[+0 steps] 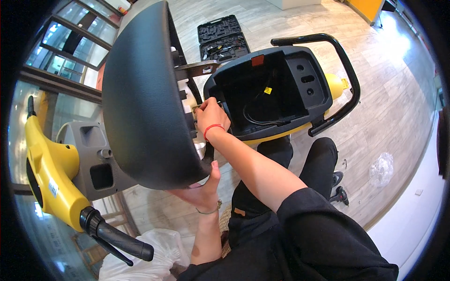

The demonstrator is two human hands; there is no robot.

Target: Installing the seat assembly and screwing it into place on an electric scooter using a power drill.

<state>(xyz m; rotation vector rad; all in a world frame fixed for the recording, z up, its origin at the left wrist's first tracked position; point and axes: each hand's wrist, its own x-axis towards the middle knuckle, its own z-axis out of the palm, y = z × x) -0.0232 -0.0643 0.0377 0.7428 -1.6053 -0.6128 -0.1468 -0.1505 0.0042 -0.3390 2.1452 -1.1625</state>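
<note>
- Seat (140, 98), black and padded, stands tipped up on its edge at centre-left, outer cover facing left, underside toward the storage compartment (276, 105).
- Left hand (199, 192): we have it gripping the seat's lower edge, thumb up along the rim, other fingers mostly hidden by the cover. Thin band (212, 209) on that wrist.
- Right hand (214, 116): fingers curled, in the gap between seat underside and compartment. Tips partly hidden, so we can't tell if they're closed on a part. Red cord (214, 126) around the wrist.
- Flat bracket (197, 69) spans from the seat side toward the compartment, above our right hand.
- Compartment is open: black cable (255, 120) curves along the bottom, yellow tag (267, 90) further up, red-brown piece (257, 61) at the far rim.
- Black grab rail (349, 70) wraps the compartment's right end.
- Yellow handlebar cover (54, 173) on our left, with black handgrip (124, 240) pointing toward us. Grey panel (89, 150) sits between cover and seat.
- Floor (379, 112) behind: open tool case (220, 40). Floor to our right: power drill (341, 195), crumpled clear plastic (382, 169).
- White bag (145, 257) near us, lower left.
</note>
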